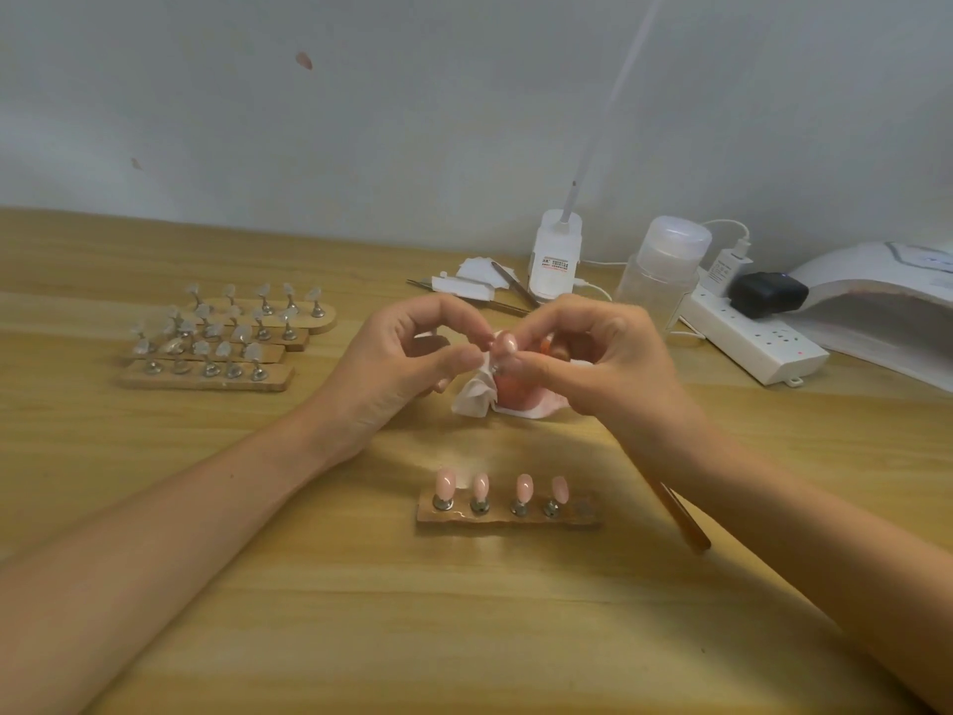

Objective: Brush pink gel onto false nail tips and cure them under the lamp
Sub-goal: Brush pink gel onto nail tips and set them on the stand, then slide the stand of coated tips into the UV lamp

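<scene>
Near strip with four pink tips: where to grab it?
Pinch the wooden strip at its bare right end, coming in from the right. That spot carries no stand, while the pink tips rise over the rest, so fingers from above would probably touch the gel.

Hands meet mid-table: left hand [407, 363] pinches white wipe [472, 399], right hand [603, 363] pinches pink nail tip [504, 344] against it. Wooden strip [510, 521] nearer me carries four pink tips. Clear-tip racks [222, 338] left, lamp [887, 312] far right.
</scene>
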Motion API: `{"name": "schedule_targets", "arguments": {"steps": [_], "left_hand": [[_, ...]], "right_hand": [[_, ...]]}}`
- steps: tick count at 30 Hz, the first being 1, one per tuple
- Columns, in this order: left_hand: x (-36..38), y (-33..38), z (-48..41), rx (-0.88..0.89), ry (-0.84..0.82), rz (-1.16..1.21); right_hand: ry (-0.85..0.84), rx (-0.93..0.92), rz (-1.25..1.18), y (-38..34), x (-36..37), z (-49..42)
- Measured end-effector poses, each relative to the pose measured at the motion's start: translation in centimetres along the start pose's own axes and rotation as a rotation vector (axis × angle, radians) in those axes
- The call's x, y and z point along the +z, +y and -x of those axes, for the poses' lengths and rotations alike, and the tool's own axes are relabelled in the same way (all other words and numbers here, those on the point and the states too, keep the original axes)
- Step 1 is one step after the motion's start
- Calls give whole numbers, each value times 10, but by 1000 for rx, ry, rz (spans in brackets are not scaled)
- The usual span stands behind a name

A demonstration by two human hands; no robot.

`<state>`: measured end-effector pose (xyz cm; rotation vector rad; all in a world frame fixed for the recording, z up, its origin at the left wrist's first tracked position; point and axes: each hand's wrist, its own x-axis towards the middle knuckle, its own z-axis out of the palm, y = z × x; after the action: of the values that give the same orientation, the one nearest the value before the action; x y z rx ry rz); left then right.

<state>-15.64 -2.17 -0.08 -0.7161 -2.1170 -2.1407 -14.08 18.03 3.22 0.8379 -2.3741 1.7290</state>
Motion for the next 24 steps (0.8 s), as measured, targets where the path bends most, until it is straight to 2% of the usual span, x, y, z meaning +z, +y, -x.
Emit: {"name": "schedule_targets", "arguments": {"steps": [7, 16, 21, 24], "left_hand": [[0, -3, -5, -163, 232, -23], [2, -2, -5, -204, 112, -183], [1, -5, -6, -191, 109, -192], [-1, -7, -5, -173, 114, -180]], "right_hand": [[-141, 115, 237, 4, -36, 71], [-138, 101, 407, 11, -36, 73], [-283, 114, 660, 8, -38, 66], [-297, 96, 706, 7, -33, 64]]}}
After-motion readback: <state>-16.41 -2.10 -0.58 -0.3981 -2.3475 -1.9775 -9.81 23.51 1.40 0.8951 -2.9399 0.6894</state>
